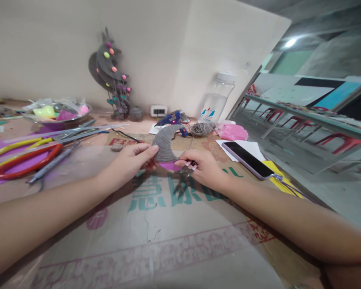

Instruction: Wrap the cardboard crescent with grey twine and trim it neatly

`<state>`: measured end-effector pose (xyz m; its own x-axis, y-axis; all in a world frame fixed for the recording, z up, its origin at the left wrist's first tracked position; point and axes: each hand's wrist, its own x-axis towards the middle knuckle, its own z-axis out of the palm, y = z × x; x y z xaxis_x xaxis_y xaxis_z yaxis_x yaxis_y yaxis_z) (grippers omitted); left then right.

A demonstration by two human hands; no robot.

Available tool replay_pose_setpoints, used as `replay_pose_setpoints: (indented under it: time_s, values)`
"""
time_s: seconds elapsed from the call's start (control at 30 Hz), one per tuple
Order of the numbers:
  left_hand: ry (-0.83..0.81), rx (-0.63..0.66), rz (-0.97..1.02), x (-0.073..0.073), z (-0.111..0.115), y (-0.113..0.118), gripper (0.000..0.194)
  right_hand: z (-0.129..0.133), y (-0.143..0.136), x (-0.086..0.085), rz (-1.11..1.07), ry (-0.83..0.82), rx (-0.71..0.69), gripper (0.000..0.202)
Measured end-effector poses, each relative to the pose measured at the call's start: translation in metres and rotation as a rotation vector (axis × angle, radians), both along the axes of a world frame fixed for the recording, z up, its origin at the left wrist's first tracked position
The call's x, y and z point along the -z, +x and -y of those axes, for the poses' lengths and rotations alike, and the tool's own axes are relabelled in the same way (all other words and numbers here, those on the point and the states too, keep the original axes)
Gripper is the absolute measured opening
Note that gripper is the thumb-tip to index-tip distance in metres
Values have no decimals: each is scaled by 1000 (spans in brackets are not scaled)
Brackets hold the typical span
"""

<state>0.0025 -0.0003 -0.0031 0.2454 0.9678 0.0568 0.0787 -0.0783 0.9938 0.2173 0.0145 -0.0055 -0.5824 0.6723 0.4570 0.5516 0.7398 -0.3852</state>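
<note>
A crescent (165, 145) wound in grey yarn is held up over the cardboard, its tip pointing up and right. My left hand (141, 154) is closed on its left edge, thumb in front. A purple piece (172, 165) shows under the crescent's lower edge. My right hand (203, 162) is closed at the lower right, its thumb tip against the purple piece. Out of that hand sticks a small metal tool (189, 167) with pinkish parts; its kind is blurred. Behind the crescent lie a blue glue gun (170, 119) with a red light and a ball of grey yarn (203, 129).
Orange-handled scissors (27, 171), a pen (52, 163) and a metal bowl (58, 120) are on the left. A hanging moon ornament (108, 68) stands behind. A water bottle (216, 98), pink bag (232, 131) and phone (248, 159) lie right. Printed cardboard (132, 237) covers the table.
</note>
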Motion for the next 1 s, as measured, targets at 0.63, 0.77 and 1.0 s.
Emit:
replay_pose_setpoints:
  time_s: [0.63, 0.77, 1.0]
  values:
    - [41, 65, -68, 0, 0, 1, 24, -1, 0, 2, -59, -73, 116, 19]
    - [4, 71, 30, 0, 1, 2, 29, -1, 0, 1, -65, -89, 93, 13]
    - [13, 26, 17, 2, -1, 0, 28, -3, 0, 0, -42, -105, 2, 12]
